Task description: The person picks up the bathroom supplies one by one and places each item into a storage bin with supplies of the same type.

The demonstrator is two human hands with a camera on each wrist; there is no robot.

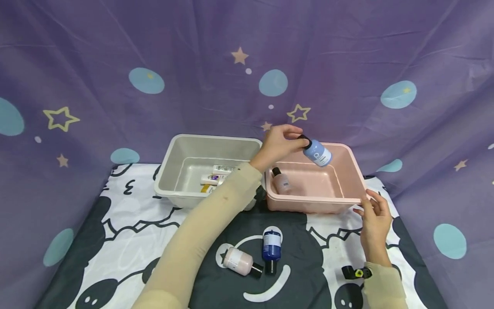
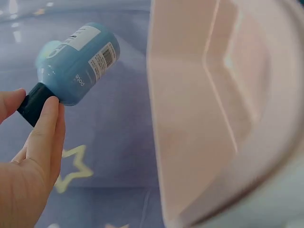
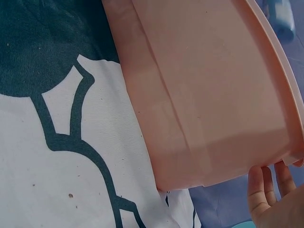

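My left hand (image 1: 279, 143) pinches the black cap of a light blue bottle (image 1: 319, 154) between thumb and fingers. The bottle is tilted, base down to the right, above the pink bin (image 1: 314, 205). In the left wrist view its white label and barcode show. My right hand (image 1: 376, 223) holds the pink bin's near right corner, its fingertips (image 3: 256, 175) against the underside of the rim. Inside that bin, a pale pink bottle (image 1: 283, 183) with a black cap leans against the left wall.
Left of the pink bin, a grey bin (image 1: 179, 180) contains several small tubes (image 1: 210, 179), partly covered by my left sleeve. On the patterned cloth lie a dark blue bottle (image 1: 272, 244) and another pale pink bottle (image 1: 239, 261). A purple curtain (image 1: 208, 94) hangs behind.
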